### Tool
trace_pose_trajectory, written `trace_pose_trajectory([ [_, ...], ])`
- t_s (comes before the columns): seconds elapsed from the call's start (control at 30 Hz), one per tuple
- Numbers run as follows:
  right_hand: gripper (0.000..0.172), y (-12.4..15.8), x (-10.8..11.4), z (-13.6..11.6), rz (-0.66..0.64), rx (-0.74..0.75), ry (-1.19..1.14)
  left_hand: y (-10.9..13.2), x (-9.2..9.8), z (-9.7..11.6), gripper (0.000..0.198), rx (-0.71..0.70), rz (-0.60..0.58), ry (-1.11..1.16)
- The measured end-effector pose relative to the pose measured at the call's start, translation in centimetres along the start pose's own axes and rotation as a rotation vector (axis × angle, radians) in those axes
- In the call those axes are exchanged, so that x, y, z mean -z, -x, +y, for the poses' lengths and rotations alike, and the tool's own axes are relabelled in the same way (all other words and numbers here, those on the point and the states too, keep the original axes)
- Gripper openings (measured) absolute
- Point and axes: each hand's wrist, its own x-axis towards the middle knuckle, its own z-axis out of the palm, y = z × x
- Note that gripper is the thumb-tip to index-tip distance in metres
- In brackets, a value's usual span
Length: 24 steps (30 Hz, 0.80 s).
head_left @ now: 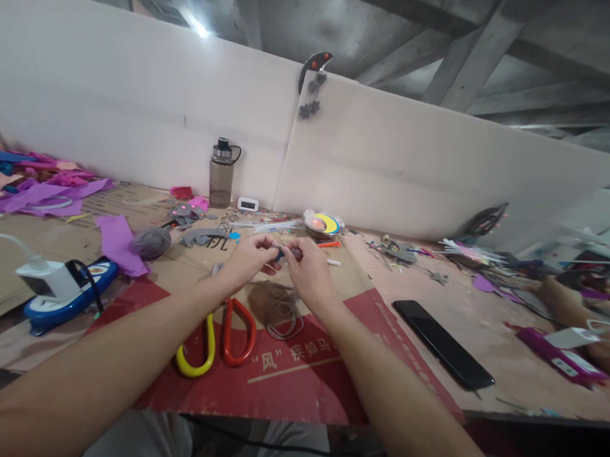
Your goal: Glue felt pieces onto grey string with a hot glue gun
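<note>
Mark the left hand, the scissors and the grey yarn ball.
Left hand (254,259): head view, on the back of the hand.
Scissors (212,338): head view, on the yellow handle loop.
Grey yarn ball (152,242): head view, on the middle of its wound side.

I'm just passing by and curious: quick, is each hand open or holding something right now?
Left hand: closed, pinching a small dark piece.
Right hand: closed, apparently on the same piece, too small to identify.
</note>
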Motion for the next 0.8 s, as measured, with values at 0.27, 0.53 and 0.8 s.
trace_pose_trajectory([
  [0.27,0.017,0.2,0.1,-0.3,-0.005,-0.028,-0.042,0.0,-0.1,-0.1,0.017,-0.030,0.025,-0.058],
  [0.53,0.024,0.0,-0.9,0.0,-0.034,-0.188,-0.302,-0.2,0.2,0.3,0.007,-0.234,0.167,-0.341],
  [0.8,0.024,0.0,-0.9,-0.2,-0.022,-0.262,-0.338,-0.1,0.1,-0.2,0.012,-0.161,0.101,-0.246],
])
